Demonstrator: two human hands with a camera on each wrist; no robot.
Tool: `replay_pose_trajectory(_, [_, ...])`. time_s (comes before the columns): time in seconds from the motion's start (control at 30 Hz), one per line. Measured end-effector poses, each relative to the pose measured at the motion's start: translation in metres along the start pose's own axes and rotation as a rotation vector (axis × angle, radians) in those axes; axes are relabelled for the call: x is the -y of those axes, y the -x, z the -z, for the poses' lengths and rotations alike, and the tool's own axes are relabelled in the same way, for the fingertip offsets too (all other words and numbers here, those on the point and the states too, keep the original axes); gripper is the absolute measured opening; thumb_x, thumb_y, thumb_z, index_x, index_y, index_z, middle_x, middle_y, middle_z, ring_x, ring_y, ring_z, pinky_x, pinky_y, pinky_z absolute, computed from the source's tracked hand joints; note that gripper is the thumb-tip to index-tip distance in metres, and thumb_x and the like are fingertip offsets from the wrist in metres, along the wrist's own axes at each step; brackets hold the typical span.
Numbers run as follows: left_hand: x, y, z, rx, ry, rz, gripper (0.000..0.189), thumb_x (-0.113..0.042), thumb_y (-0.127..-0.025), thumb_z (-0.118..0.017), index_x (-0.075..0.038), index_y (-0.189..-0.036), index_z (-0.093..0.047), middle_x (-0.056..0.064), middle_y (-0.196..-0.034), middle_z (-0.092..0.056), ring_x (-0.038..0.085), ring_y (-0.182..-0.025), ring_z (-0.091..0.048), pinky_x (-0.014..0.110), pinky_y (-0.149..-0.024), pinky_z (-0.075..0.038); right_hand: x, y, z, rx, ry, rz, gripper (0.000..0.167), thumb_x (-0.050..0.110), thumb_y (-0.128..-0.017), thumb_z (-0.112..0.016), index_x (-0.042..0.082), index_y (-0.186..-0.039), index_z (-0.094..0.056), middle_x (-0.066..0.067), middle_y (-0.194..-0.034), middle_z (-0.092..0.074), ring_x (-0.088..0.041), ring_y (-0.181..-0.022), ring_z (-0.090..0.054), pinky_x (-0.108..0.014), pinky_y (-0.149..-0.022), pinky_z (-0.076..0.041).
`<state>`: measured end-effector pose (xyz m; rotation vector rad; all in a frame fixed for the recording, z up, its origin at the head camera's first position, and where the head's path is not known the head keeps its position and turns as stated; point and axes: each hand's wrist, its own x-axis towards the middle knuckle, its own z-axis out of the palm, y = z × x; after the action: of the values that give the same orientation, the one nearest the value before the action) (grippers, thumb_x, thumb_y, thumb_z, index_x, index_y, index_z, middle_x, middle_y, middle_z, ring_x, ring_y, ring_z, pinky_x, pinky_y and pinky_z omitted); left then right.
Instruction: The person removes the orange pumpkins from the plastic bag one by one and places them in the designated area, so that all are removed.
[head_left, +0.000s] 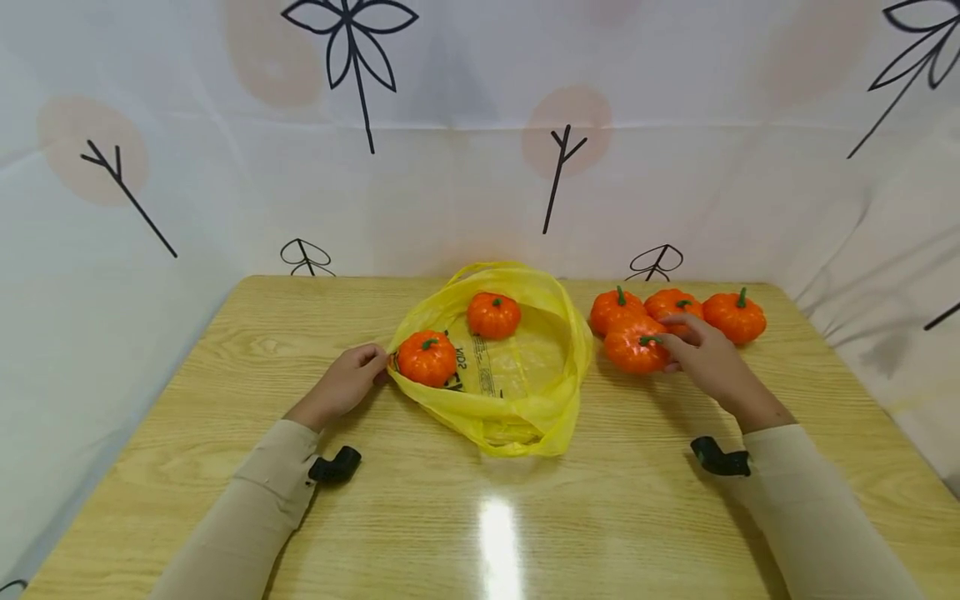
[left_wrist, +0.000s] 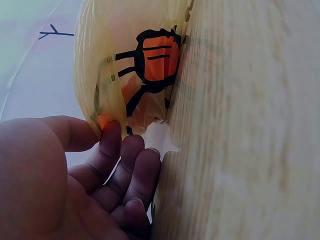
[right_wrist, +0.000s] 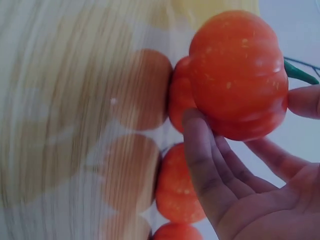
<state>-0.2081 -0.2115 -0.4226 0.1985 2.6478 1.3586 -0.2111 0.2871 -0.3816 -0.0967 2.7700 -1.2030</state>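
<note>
My left hand [head_left: 347, 385] pinches the rim of a yellow plastic bag [head_left: 517, 408] at its left side; in the left wrist view thumb and forefinger meet on the thin film. The bag lies with its mouth spread wide, and two small orange pumpkins with green stems rest inside, one pumpkin [head_left: 427, 359] by the left rim and another pumpkin [head_left: 493, 316] farther back. To the right of the bag, my right hand [head_left: 703, 357] holds a third pumpkin [right_wrist: 240, 75] between thumb and fingers. In the right wrist view it is lifted off the wood.
Behind the held pumpkin, several more stand in a row: a left pumpkin [head_left: 617, 308], a middle pumpkin [head_left: 672, 302] and a right pumpkin [head_left: 735, 317]. The wooden table [head_left: 420, 517] ends at a patterned white cloth [head_left: 465, 183]. Each sleeve carries a black wrist mount [head_left: 335, 465].
</note>
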Motion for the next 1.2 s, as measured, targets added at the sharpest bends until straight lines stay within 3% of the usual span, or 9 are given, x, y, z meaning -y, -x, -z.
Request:
replay_pose_trajectory(0.27, [0.0,0.0,0.0,0.003,0.004,0.016,0.036,-0.033,-0.109,-0.04,-0.008,-0.094,-0.06,0.009,-0.092,-0.06,0.022,-0.081,-0.051,0.034,-0.078,-0.041,-0.011,-0.003,0.009,0.054,-0.036,-0.048,0.06,0.041,-0.107,-0.039,-0.003,-0.147,-0.036,-0.031,-0.13,-0.055,-0.017,-0.082,-0.067,-0.025,-0.075,-0.057])
replay_pose_trajectory(0.57, [0.0,0.0,0.0,0.011,0.014,0.023,0.035,-0.033,-0.109,-0.04,-0.008,-0.094,-0.059,0.009,-0.091,-0.058,0.023,-0.076,-0.046,0.035,-0.074,-0.039,-0.02,-0.006,0.013,0.093,-0.065,-0.093,0.064,0.042,-0.107,-0.04,-0.007,-0.148,-0.033,-0.013,-0.107,-0.06,-0.015,-0.082,-0.064,-0.028,-0.077,-0.058])
replay_pose_trajectory(1.2, [0.0,0.0,0.0,0.011,-0.002,0.017,0.034,-0.031,-0.109,-0.041,-0.008,-0.093,-0.06,0.009,-0.091,-0.059,0.021,-0.078,-0.048,0.033,-0.075,-0.04,-0.045,-0.003,0.034,0.138,-0.135,-0.126,0.066,0.04,-0.109,-0.032,-0.012,-0.149,-0.028,-0.028,-0.137,-0.04,-0.007,-0.085,-0.06,-0.024,-0.08,-0.057])
